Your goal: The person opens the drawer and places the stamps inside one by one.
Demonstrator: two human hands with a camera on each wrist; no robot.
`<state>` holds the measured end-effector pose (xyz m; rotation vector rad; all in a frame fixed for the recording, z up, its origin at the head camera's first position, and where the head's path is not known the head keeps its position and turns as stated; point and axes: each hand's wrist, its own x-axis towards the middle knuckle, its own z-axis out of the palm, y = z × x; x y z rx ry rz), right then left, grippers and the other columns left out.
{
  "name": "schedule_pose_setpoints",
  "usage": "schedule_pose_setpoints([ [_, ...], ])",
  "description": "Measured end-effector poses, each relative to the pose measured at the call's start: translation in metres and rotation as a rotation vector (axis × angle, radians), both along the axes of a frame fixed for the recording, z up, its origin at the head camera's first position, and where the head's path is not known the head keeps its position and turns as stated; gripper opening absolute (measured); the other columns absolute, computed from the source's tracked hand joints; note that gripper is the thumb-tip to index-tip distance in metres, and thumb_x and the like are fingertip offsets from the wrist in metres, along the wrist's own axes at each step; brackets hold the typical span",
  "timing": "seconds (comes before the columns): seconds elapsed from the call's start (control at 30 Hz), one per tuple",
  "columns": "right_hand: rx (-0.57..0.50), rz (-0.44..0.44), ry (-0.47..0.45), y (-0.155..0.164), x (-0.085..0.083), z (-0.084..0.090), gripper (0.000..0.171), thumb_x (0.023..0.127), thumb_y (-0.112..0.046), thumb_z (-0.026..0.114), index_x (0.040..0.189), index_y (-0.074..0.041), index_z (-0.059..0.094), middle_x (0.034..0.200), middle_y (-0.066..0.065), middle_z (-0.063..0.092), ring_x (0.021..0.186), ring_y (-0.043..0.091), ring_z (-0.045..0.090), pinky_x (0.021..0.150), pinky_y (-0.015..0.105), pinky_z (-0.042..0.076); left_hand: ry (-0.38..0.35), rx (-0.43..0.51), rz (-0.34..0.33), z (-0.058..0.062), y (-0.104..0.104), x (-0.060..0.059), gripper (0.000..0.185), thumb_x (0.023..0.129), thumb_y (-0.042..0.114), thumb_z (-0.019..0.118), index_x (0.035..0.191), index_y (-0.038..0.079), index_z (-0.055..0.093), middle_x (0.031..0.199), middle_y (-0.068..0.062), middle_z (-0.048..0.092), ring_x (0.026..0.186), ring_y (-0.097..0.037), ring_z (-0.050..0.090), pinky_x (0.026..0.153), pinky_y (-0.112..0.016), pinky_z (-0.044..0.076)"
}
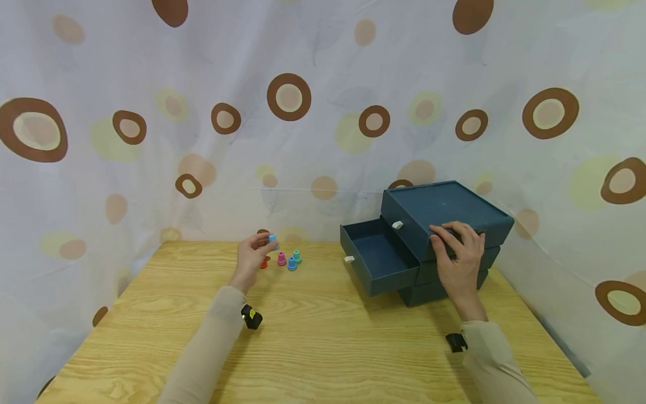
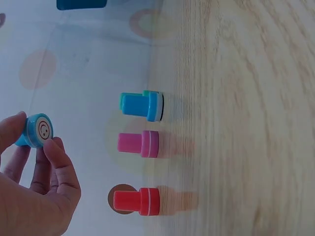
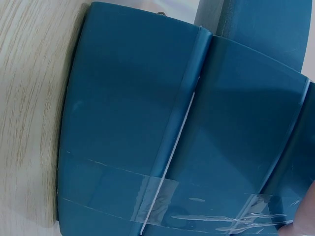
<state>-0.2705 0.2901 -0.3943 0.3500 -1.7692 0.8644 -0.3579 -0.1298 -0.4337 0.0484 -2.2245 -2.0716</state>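
My left hand (image 1: 263,243) is raised above the back of the wooden table (image 1: 323,348) and pinches a small blue stamp (image 1: 272,239) between thumb and fingers. The left wrist view shows a smiley face on that blue stamp (image 2: 39,130). Just past it, a red stamp (image 1: 264,262), a pink stamp (image 1: 281,258), a second blue stamp (image 1: 292,264) and a teal stamp (image 1: 297,256) stand on the table. My right hand (image 1: 446,235) holds the top edge of a dark blue drawer cabinet (image 1: 449,205), fingers curled over it. Its middle drawer (image 1: 378,255) is pulled out and looks empty.
A curtain with brown and yellow rings (image 1: 289,96) closes off the back and both sides. The cabinet's side wall (image 3: 147,123) carries strips of clear tape. The red stamp (image 2: 137,201), pink stamp (image 2: 138,143) and blue stamp (image 2: 140,105) stand in a row.
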Motion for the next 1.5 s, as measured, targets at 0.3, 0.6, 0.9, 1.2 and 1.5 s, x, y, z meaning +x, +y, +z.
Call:
schedule_pose_setpoints([
  [0.3,-0.005,-0.003,0.003,0.002,-0.003,0.001,0.018,0.085,-0.003,0.073,0.102,-0.004,0.077,0.111,0.022,0.063,0.120,0.039,0.049,0.117,0.065,-0.002,0.012,0.003,-0.048,0.006,0.018,-0.002,0.036,0.089,0.018,0.074,0.123,0.009,0.067,0.114,-0.010,0.066,0.100,-0.027,0.069,0.092,-0.049,0.053],
  [0.6,0.009,-0.009,-0.011,0.002,0.001,0.001,0.017,0.087,-0.009,0.073,0.104,-0.006,0.077,0.113,0.020,0.063,0.122,0.037,0.049,0.117,0.065,-0.001,0.044,0.028,-0.034,0.008,0.034,-0.003,0.038,0.088,0.017,0.075,0.123,0.008,0.068,0.111,-0.007,0.068,0.088,-0.010,0.062,0.078,-0.031,0.054],
  [0.9,0.019,-0.003,-0.023,0.002,0.002,-0.001,0.019,0.092,-0.018,0.069,0.106,-0.007,0.076,0.113,0.020,0.062,0.123,0.036,0.048,0.118,0.061,-0.002,0.061,0.056,-0.083,0.015,0.049,-0.002,0.032,0.088,0.020,0.075,0.119,0.014,0.070,0.107,-0.003,0.070,0.078,-0.016,0.064,0.050,-0.023,0.044],
  [1.2,0.025,-0.001,-0.029,0.001,0.002,-0.002,0.018,0.090,-0.012,0.071,0.106,-0.005,0.076,0.114,0.021,0.062,0.122,0.039,0.047,0.117,0.065,-0.002,0.104,0.102,-0.088,0.016,0.057,-0.001,0.034,0.087,0.023,0.077,0.119,0.012,0.070,0.104,0.001,0.070,0.067,-0.011,0.059,0.046,-0.021,0.039],
  [1.5,0.006,0.003,-0.001,0.000,-0.001,-0.001,0.017,0.088,-0.011,0.072,0.104,-0.006,0.077,0.113,0.021,0.063,0.122,0.038,0.049,0.117,0.064,-0.001,0.193,0.149,-0.149,0.016,0.070,-0.003,0.031,0.088,0.019,0.075,0.117,0.009,0.071,0.109,-0.006,0.071,0.085,-0.012,0.062,0.068,-0.028,0.052],
])
